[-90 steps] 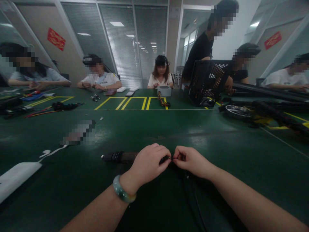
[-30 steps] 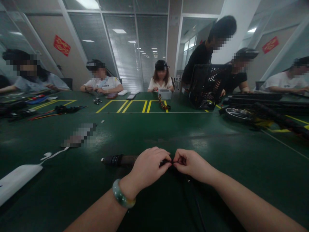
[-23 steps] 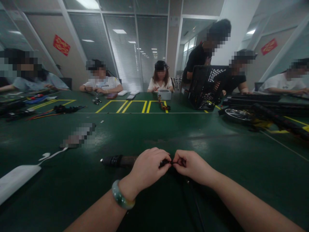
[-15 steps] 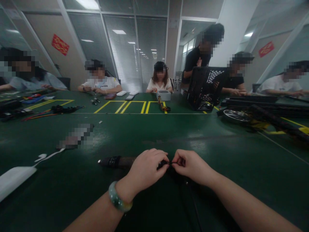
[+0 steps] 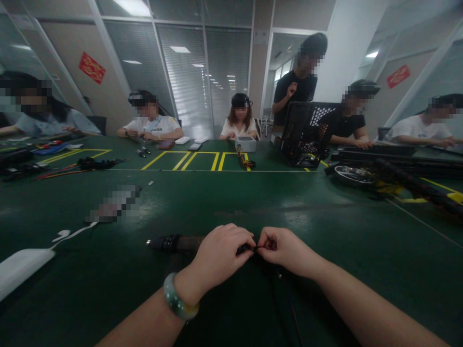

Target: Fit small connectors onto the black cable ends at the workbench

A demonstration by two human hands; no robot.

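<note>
My left hand (image 5: 222,250), with a green bangle on its wrist, is closed on a small black part (image 5: 244,248) held between thumb and fingers. Its kind is too dark to make out. My right hand (image 5: 284,248) pinches close against it, fingertips nearly touching those of the left. What the right fingers hold is mostly hidden; it looks like a thin dark end. Below the right hand a dark cable (image 5: 294,313) runs toward me over the green table (image 5: 231,197). A dark power drill (image 5: 170,242) lies just left of and partly behind my left hand.
To the left lie a blurred-out phone-like object (image 5: 114,205) and a white item (image 5: 25,270) joined by a white cord. Farther off stand a grey box (image 5: 245,143) with wires and a black computer case (image 5: 306,135). Black parts (image 5: 398,164) lie at right. Several people sit opposite.
My hands stay in nearly the same place, fingertips together, shifting only slightly. Across the table, the standing person has straightened up and moved a hand.
</note>
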